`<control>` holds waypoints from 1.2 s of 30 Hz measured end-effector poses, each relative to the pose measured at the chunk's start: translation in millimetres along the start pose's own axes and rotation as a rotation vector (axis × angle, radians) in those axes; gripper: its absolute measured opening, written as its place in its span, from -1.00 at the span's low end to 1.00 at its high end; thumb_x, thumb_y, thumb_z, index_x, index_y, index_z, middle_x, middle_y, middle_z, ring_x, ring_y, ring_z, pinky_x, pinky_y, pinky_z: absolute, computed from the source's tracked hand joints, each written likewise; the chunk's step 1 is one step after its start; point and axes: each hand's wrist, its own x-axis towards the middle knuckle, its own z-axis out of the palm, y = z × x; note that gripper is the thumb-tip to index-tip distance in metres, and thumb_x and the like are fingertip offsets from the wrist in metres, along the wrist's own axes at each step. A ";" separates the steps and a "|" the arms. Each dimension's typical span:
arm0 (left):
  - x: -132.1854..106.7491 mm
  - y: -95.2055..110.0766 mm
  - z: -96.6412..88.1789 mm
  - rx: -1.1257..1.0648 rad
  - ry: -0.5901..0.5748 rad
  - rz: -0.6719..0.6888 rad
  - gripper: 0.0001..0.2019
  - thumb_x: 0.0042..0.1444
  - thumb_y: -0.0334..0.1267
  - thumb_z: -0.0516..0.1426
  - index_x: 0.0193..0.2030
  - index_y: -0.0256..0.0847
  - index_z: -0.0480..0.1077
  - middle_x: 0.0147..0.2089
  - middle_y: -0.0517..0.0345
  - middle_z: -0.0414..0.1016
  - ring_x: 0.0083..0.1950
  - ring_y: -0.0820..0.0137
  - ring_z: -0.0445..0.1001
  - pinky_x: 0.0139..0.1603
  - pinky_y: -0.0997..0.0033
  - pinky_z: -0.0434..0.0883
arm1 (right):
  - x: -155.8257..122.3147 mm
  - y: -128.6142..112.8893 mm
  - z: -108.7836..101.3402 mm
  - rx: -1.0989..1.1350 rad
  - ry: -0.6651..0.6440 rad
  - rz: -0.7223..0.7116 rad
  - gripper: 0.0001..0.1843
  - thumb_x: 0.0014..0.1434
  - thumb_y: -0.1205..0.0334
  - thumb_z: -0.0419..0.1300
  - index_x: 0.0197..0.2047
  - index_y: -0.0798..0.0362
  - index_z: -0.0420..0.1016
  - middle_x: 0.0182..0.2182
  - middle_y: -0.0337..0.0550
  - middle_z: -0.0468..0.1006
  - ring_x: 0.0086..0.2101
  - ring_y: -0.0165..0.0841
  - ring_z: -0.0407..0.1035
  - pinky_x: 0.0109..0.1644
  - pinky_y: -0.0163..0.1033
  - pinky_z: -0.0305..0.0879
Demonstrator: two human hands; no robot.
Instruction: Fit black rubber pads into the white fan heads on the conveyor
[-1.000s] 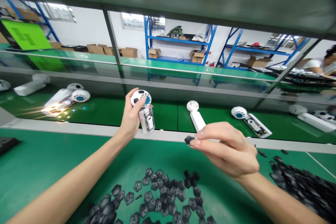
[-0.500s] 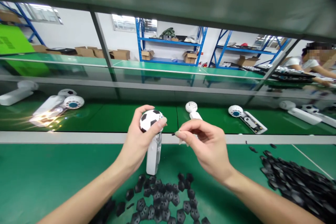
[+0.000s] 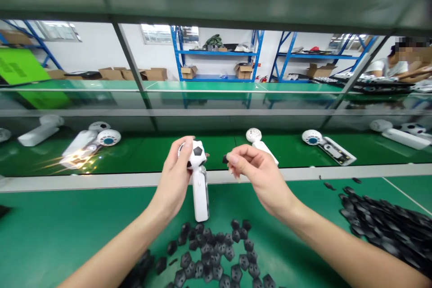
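The right hand [image 3: 259, 175] has shifted away from the left hand [image 3: 173, 180]. The left fingers [image 3: 184, 146] clamp the football-patterned sphere of a white plastic device [image 3: 200, 193]. The right fingers [image 3: 232, 158] pinch a black pentagonal piece [image 3: 225, 159] above the green table [image 3: 67, 220], beyond a loose heap of matching pieces [image 3: 209, 252]. Blue steel shelving [image 3: 216, 54] stands across the room.

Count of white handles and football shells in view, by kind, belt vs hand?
White handles on the far belt: 5
White handle in left hand: 1
Football shells on the belt: 2
Football shell in left hand: 1
Total: 9
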 end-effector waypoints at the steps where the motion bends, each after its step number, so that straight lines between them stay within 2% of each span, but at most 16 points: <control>1: 6.7 1.1 -3.2 -0.015 0.019 -0.062 -0.56 0.33 0.16 0.23 0.17 -0.07 0.41 -0.05 0.07 0.56 -0.22 0.31 0.54 -0.29 0.37 0.52 | 0.8 1.2 -0.5 0.011 0.019 0.007 -0.59 0.11 -0.12 0.53 -0.34 0.05 0.59 -0.50 -0.25 0.55 -0.47 -0.42 0.37 -0.37 -0.31 0.33; 4: 26.6 -0.4 -13.6 0.001 0.074 -0.274 -0.64 0.38 -0.18 0.25 0.25 -0.17 0.38 0.04 -0.01 0.60 -0.13 0.33 0.59 -0.13 0.36 0.58 | 0.9 8.3 2.4 0.061 0.022 0.074 -0.51 0.04 -0.20 0.55 -0.35 0.06 0.58 -0.52 -0.26 0.53 -0.49 -0.43 0.34 -0.41 -0.31 0.26; 7: 40.1 -9.5 -20.2 0.050 0.135 -0.391 -0.51 0.33 -0.42 0.26 0.36 -0.22 0.29 0.14 -0.15 0.59 0.01 0.25 0.63 0.03 0.25 0.62 | -0.7 18.8 8.9 0.098 -0.025 0.154 -0.44 -0.03 -0.27 0.56 -0.36 0.06 0.57 -0.55 -0.26 0.54 -0.50 -0.42 0.34 -0.42 -0.31 0.22; 10: 44.0 -16.9 -19.4 0.103 0.148 -0.320 -0.52 0.32 -0.43 0.28 0.33 -0.21 0.33 0.28 -0.22 0.51 0.20 0.17 0.59 0.26 0.10 0.57 | -1.3 30.6 11.3 0.081 -0.104 0.236 -0.42 -0.08 -0.27 0.59 -0.37 0.06 0.58 -0.53 -0.26 0.57 -0.49 -0.42 0.39 -0.38 -0.31 0.23; 13: 43.2 -16.4 -15.4 0.118 0.105 -0.269 -0.64 0.35 -0.36 0.28 0.24 -0.18 0.42 0.30 -0.16 0.51 0.26 0.15 0.57 0.39 0.02 0.49 | -2.2 43.3 7.4 0.029 -0.280 0.368 -0.43 -0.19 -0.24 0.64 -0.40 0.05 0.62 -0.47 -0.22 0.62 -0.41 -0.35 0.49 -0.23 -0.24 0.36; 15: 45.0 -13.8 -16.5 0.124 0.075 -0.277 -0.73 0.37 -0.34 0.25 0.17 -0.20 0.47 0.25 -0.14 0.56 0.26 0.14 0.58 0.42 -0.01 0.47 | -4.0 51.5 3.9 -0.033 -0.372 0.418 -0.43 -0.24 -0.25 0.65 -0.41 0.03 0.64 -0.35 -0.15 0.69 -0.26 -0.24 0.58 -0.05 -0.14 0.43; 17: 51.2 -11.5 -24.7 0.150 0.077 -0.273 -0.81 0.37 -0.34 0.24 0.09 -0.22 0.51 0.21 -0.13 0.59 0.27 0.12 0.57 0.43 -0.03 0.46 | -5.4 58.1 1.4 -0.143 -0.380 0.368 -0.47 -0.17 -0.27 0.63 -0.41 0.00 0.67 -0.15 -0.06 0.74 -0.07 -0.11 0.61 0.13 -0.03 0.41; 20: 67.6 -8.1 -51.4 0.216 0.186 -0.203 -0.88 0.33 -0.37 0.24 -0.02 -0.24 0.52 0.15 -0.10 0.61 0.31 0.10 0.55 0.46 -0.03 0.43 | -1.4 61.1 -3.1 -0.333 -0.276 0.215 -0.60 0.04 -0.19 0.57 -0.43 -0.03 0.68 0.07 -0.01 0.71 0.20 -0.02 0.49 0.37 0.08 0.23; 22: 79.7 -3.9 -74.4 0.253 0.289 -0.155 -0.89 0.29 -0.39 0.24 -0.05 -0.24 0.51 0.10 -0.06 0.61 0.32 0.11 0.53 0.45 0.02 0.44 | 8.5 56.5 -11.6 -0.397 -0.201 0.170 -0.66 0.06 -0.09 0.58 -0.46 -0.03 0.68 0.10 0.02 0.69 0.29 0.01 0.40 0.42 0.13 0.15; 24: 89.4 2.6 -95.2 0.264 0.356 -0.134 -0.85 0.26 -0.43 0.23 -0.05 -0.25 0.49 0.07 -0.01 0.61 0.32 0.15 0.54 0.37 0.12 0.51 | 24.0 46.1 -28.6 -0.408 -0.153 0.166 -0.70 0.04 -0.02 0.60 -0.45 -0.01 0.70 0.05 0.04 0.71 0.23 0.04 0.47 0.38 0.14 0.22; 26: 94.8 10.6 -109.4 0.260 0.390 -0.113 -0.79 0.20 -0.49 0.21 -0.03 -0.26 0.48 0.07 0.02 0.60 0.26 0.22 0.56 0.19 0.30 0.59 | 42.4 31.6 -55.7 -0.415 -0.086 0.162 -0.74 0.06 0.01 0.58 -0.38 0.00 0.74 -0.02 0.00 0.74 0.05 -0.01 0.60 0.27 0.09 0.36; 27: 96.1 14.5 -113.6 0.256 0.405 -0.101 -0.77 0.17 -0.51 0.20 -0.04 -0.26 0.48 0.06 0.03 0.60 0.21 0.25 0.58 0.07 0.40 0.62 | 51.5 24.1 -72.2 -0.427 -0.018 0.148 -0.76 0.10 0.03 0.57 -0.35 0.01 0.75 0.03 -0.01 0.73 0.06 -0.04 0.59 0.28 0.04 0.36; 30: 96.5 22.4 -116.2 0.241 0.417 -0.067 -0.77 0.12 -0.48 0.22 -0.06 -0.26 0.50 0.00 0.04 0.62 0.01 0.34 0.63 -0.20 0.58 0.59 | 73.4 8.6 -124.7 -0.483 0.247 0.137 -0.80 0.29 0.12 0.46 -0.27 0.07 0.69 0.20 0.00 0.61 0.18 -0.08 0.48 0.33 -0.01 0.33; 32: 96.3 23.7 -112.9 0.236 0.376 -0.065 -0.79 0.12 -0.43 0.24 -0.08 -0.26 0.52 -0.01 0.02 0.63 -0.06 0.35 0.63 -0.23 0.58 0.59 | 80.8 7.9 -152.4 -0.504 0.353 0.203 -0.76 0.41 0.11 0.36 0.00 0.11 0.63 0.16 0.01 0.59 0.12 -0.11 0.50 0.23 0.09 0.45; 34: 96.5 23.4 -107.5 0.229 0.326 -0.061 -0.79 0.11 -0.39 0.26 -0.09 -0.25 0.53 0.01 0.01 0.64 -0.06 0.34 0.64 -0.21 0.56 0.61 | 82.8 13.8 -167.6 -0.513 0.396 0.276 -0.68 0.46 0.09 0.31 0.15 0.10 0.55 0.12 0.00 0.58 0.03 -0.13 0.54 0.11 0.07 0.55; 36: 96.3 23.9 -101.2 0.224 0.302 -0.067 -0.79 0.08 -0.37 0.26 -0.10 -0.24 0.53 0.03 0.02 0.64 -0.05 0.33 0.64 -0.20 0.55 0.60 | 81.6 21.5 -169.0 -0.515 0.398 0.309 -0.65 0.48 0.07 0.30 0.19 0.10 0.52 0.10 -0.01 0.57 -0.02 -0.16 0.55 0.05 0.03 0.58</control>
